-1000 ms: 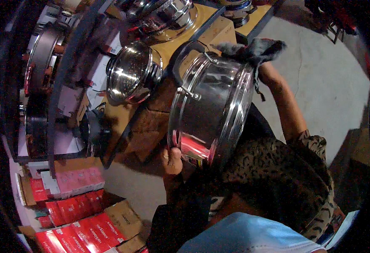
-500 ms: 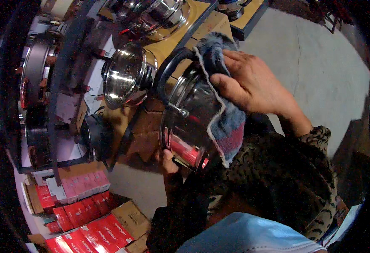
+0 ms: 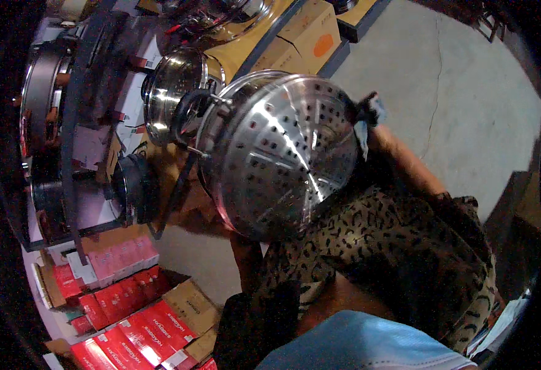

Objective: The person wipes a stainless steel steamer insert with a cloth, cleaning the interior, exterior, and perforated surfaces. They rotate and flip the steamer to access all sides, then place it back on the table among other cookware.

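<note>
A steel steamer pot [image 3: 283,154] is held up in front of me, its perforated bottom turned toward me. One black loop handle [image 3: 190,114] sticks out at its left side. My left forearm [image 3: 246,256] reaches up to the pot's lower rim; the left hand gripping there is hidden behind it. At the right rim, my right hand [image 3: 381,131] is mostly covered by the pot and closed around a bunched dark cloth [image 3: 372,110].
Another shiny steel pot [image 3: 175,92] and a dark pot [image 3: 136,188] stand on the display rack at left. Red boxes [image 3: 141,333] and pink boxes [image 3: 122,256] are stacked below. A cardboard box [image 3: 310,37] lies beyond the pot. Concrete floor [image 3: 461,92] extends at right.
The pot has been turned so its perforated bottom faces me. My right hand and the cloth have moved from its near side to the right rim, and the cloth is now mostly hidden.
</note>
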Motion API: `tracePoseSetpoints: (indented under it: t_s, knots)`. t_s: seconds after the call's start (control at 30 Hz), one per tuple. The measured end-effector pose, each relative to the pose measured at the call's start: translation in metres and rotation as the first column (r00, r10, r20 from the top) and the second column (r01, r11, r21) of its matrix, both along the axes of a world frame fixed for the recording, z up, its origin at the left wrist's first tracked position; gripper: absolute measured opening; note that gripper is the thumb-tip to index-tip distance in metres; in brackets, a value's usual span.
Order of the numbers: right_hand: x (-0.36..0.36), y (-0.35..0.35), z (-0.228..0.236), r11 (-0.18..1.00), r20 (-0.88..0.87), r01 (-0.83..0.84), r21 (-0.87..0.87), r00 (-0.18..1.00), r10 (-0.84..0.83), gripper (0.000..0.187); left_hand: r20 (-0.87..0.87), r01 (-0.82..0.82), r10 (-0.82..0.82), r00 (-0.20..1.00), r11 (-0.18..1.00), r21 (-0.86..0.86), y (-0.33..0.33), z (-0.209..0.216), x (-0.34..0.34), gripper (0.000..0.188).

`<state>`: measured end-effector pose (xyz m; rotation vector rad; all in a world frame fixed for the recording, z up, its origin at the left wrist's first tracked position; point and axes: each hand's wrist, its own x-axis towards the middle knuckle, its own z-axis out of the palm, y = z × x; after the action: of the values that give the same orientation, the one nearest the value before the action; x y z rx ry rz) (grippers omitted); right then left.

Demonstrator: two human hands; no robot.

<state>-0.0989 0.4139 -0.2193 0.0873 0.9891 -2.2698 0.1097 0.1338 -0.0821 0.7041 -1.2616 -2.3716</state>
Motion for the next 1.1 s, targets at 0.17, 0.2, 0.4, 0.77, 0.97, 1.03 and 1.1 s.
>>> tracePoseSetpoints:
  t_s: [0.17, 0.2, 0.4, 0.77, 0.97, 1.03, 1.1]
  knots:
    - [0.015, -0.008, 0.011, 0.812, -0.382, 0.191, 0.551, 0.923, 0.042, 0.048, 0.011, -0.038, 0.038, 0.999, 0.999, -0.022, 0.001, 0.006, -0.006, 0.049]
    - [0.005, -0.013, 0.027, 0.818, -0.519, 0.254, 0.516, 0.852, 0.062, 0.048, 0.008, -0.060, 0.060, 0.998, 0.997, -0.043, 0.002, 0.012, -0.007, 0.049]
    - [0.008, -0.061, 0.086, 0.546, -0.926, 0.760, 0.353, 0.202, 0.317, 0.041, -0.010, -0.127, 0.127, 0.992, 0.987, -0.098, 0.024, 0.037, -0.050, 0.045]
    - [0.001, -0.084, 0.187, 0.829, -0.946, 0.529, 0.182, -0.136, 0.295, 0.037, -0.037, 0.068, -0.069, 0.997, 0.997, -0.024, 0.021, 0.031, -0.057, 0.048]
    - [-0.092, -0.053, 0.071, 0.843, -0.791, 0.336, 0.420, 0.591, 0.158, 0.041, 0.021, -0.085, 0.089, 0.996, 0.986, -0.144, 0.029, 0.037, -0.044, 0.053]
    - [-0.051, -0.046, 0.070, 0.909, -0.661, 0.283, 0.307, 0.750, -0.010, 0.042, 0.022, -0.157, 0.165, 0.986, 0.962, -0.223, 0.029, 0.035, -0.037, 0.052]
    - [-0.013, -0.040, 0.078, 0.847, -0.764, 0.395, 0.356, 0.645, 0.020, 0.044, -0.064, -0.055, 0.039, 0.997, 0.961, -0.273, 0.013, 0.028, -0.027, 0.042]
